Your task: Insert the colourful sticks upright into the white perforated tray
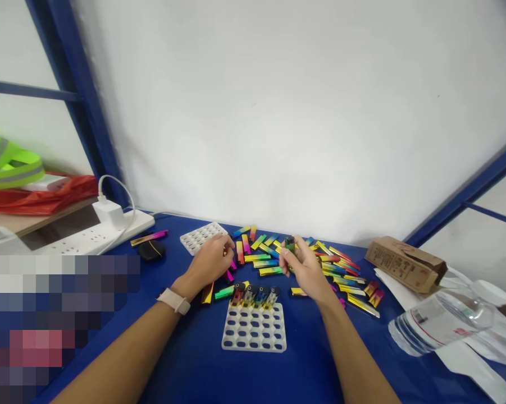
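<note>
My right hand (305, 268) grips a green lighter (290, 243) with a black top, held upright above the loose lighters. Curled over the left part of the pile is my left hand (213, 259), its fingers closed; a small dark and gold bit shows at the fingertips, but I cannot make out what it is. Close to me lies a white tray (255, 343) with rows of oval holes. Several lighters (259, 297) with black tops stand in its far row. Shiny multicoloured lighters (270, 270) lie scattered between and around both hands.
Behind my left hand is a second white holed tray (194, 234). A black pouch (151, 250) and a white power strip (84, 238) lie at the left. To the right are an open cardboard box (404, 262), a clear plastic bottle (442, 321) and white paper.
</note>
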`<state>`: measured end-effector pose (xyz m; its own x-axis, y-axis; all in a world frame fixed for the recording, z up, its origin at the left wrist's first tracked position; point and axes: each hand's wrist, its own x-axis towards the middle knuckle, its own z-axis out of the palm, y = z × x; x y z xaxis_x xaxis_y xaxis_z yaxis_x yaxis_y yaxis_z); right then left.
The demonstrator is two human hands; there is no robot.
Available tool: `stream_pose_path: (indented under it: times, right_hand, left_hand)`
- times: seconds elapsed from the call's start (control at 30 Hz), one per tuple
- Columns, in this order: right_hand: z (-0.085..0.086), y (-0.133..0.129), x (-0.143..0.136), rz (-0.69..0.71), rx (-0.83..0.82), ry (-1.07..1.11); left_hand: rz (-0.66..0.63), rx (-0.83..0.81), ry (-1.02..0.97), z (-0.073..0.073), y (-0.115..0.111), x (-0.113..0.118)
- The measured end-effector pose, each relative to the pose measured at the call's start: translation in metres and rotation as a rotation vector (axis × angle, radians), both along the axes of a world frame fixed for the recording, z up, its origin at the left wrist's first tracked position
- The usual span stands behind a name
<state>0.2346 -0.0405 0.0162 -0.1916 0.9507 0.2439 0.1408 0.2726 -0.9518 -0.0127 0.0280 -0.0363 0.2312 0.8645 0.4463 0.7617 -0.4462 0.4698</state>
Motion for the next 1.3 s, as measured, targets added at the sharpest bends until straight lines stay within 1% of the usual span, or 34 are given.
stream_pose_path:
  times: [0.1, 0.23, 0.33, 0.43, 0.6, 0.87, 0.93, 0.97, 1.03, 1.1, 1.2, 1.3]
  right_hand:
    - [-0.002, 0.002, -0.005, 0.024, -0.063, 0.118]
    - [-0.012, 0.009, -0.007, 0.033, -0.185, 0.214]
    - [-0.017, 0.013, -0.007, -0.020, -0.216, 0.211]
    - [-0.017, 0.012, -0.008, -0.055, -0.242, 0.197]
    - [-0.013, 0.009, -0.008, -0.059, -0.222, 0.246]
    - [-0.013, 0.010, -0.005, -0.072, -0.172, 0.231]
    - [-0.011, 0.009, -0.001, -0.051, -0.161, 0.238]
    - [-0.010, 0.008, 0.001, -0.014, -0.167, 0.235]
    - [-0.005, 0.006, 0.008, 0.103, -0.192, 0.199]
    - [0.002, 0.002, 0.017, 0.209, -0.220, 0.116]
    - [0.012, -0.003, 0.030, 0.242, -0.208, -0.131]
    - [0.020, -0.006, 0.038, 0.267, -0.130, -0.423]
  left_hand:
    - [-0.003, 0.001, -0.006, -0.001, 0.001, 0.000]
    - [-0.008, 0.000, -0.011, -0.001, 0.001, 0.000]
    - [-0.012, -0.002, -0.012, 0.000, 0.001, 0.000]
    - [-0.014, 0.001, -0.013, 0.000, 0.001, 0.000]
    - [-0.017, -0.001, -0.009, -0.001, 0.001, 0.000]
    - [-0.019, 0.013, -0.014, -0.001, 0.002, -0.001]
    - [-0.019, 0.017, -0.014, -0.001, 0.002, 0.000]
    - [-0.019, 0.019, -0.015, -0.001, 0.002, 0.000]
    - [-0.019, 0.022, -0.015, -0.001, 0.001, 0.000]
    - [-0.017, 0.023, -0.010, -0.001, 0.001, 0.000]
    - [-0.018, 0.020, -0.007, 0.000, 0.000, 0.000]
    - [-0.021, 0.017, -0.007, 0.000, 0.000, 0.000]
